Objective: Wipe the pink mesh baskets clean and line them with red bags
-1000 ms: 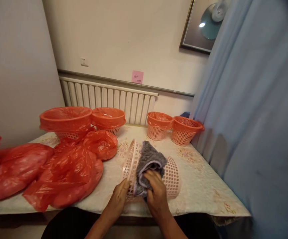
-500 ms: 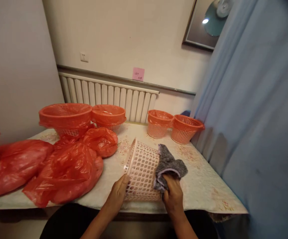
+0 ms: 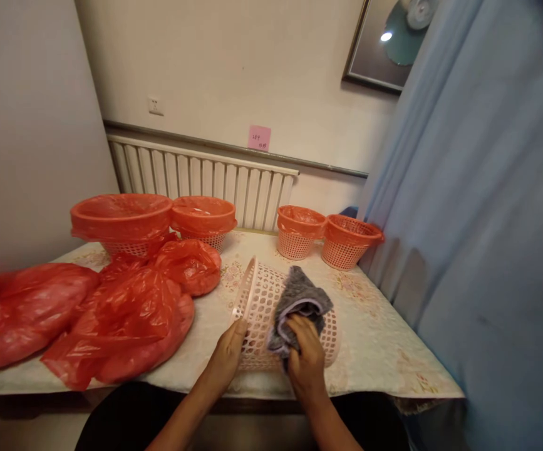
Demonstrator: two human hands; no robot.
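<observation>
A pale pink perforated plastic basket (image 3: 262, 294) lies on its side near the table's front edge, its mouth turned to the left. My left hand (image 3: 228, 354) grips the rim at its lower near part, with the thumb on the outside. My right hand (image 3: 306, 357) is closed on a bunched grey cloth (image 3: 302, 294) with a light purple edging. The cloth presses against the middle of the basket's side and covers part of its holes. The basket's base shows to the right of the cloth.
Filled red plastic bags (image 3: 134, 319) lie on the left of the flowered tablecloth (image 3: 379, 351). Behind them stand two red-lined baskets (image 3: 121, 216); two smaller lined baskets (image 3: 299, 241) stand at the back right. A radiator (image 3: 196, 178) is behind; a blue curtain (image 3: 454, 207) hangs at right.
My right hand and the grey cloth have moved left along the basket's side, from near its base to the middle. My left hand stays on the rim.
</observation>
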